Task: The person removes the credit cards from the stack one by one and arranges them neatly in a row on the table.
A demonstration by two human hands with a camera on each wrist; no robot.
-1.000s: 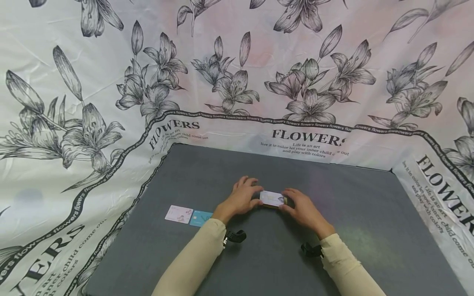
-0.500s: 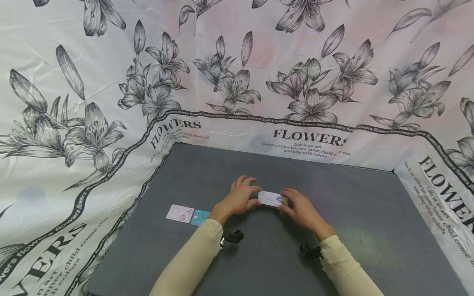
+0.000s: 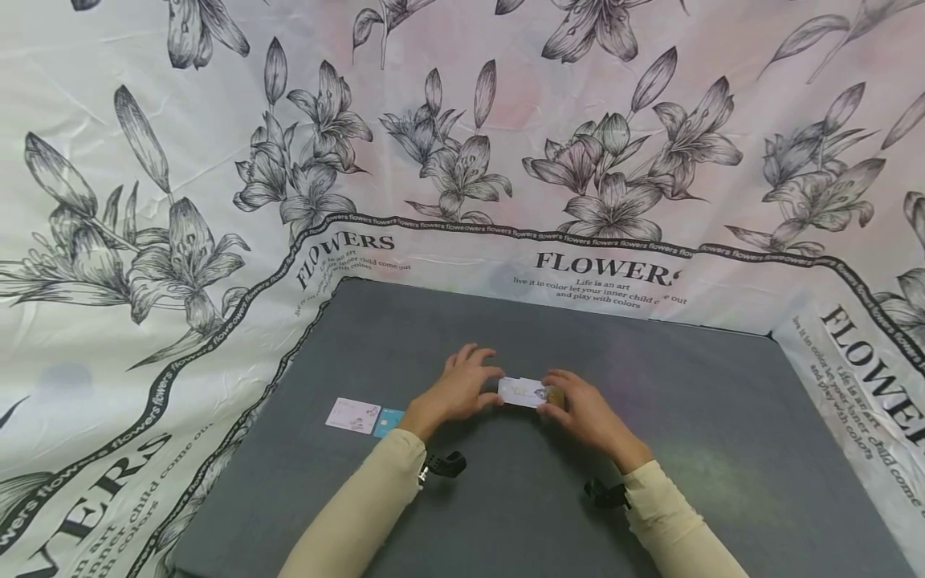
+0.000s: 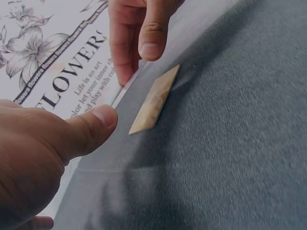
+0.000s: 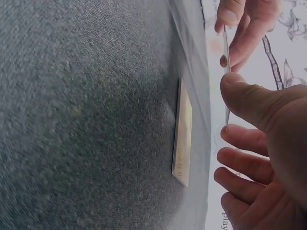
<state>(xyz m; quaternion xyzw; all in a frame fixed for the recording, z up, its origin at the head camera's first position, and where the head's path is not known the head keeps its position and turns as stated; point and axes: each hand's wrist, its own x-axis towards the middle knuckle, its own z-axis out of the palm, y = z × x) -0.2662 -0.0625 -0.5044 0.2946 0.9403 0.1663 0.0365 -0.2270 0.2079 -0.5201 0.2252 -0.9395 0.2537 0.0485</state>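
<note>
Between both hands is a thin white card [image 3: 520, 392] with a dark print near its right end and a small step along its far edge. In the right wrist view this white card [image 5: 227, 103] appears edge-on, raised off the table. My right hand [image 3: 584, 411] pinches it between thumb and forefinger. At the opposite end my left hand [image 3: 457, 387] grips it with thumb and fingertips. Below lies a gold card [image 4: 154, 101], flat on the dark table; from the head camera, part of the gold card [image 3: 556, 395] shows beside the right fingers.
On the left of the grey table [image 3: 448, 321] lie a pinkish-white flowered card [image 3: 352, 416] and a blue card [image 3: 389, 421], the latter partly covered by the left wrist. Flower-printed white cloth [image 3: 433, 160] surrounds the table. Black straps [image 3: 605, 493] hang at both wrists.
The white card and both hands have shifted slightly left, the left hand most. More of the gold card shows, and a step has appeared along the white card's far edge.
</note>
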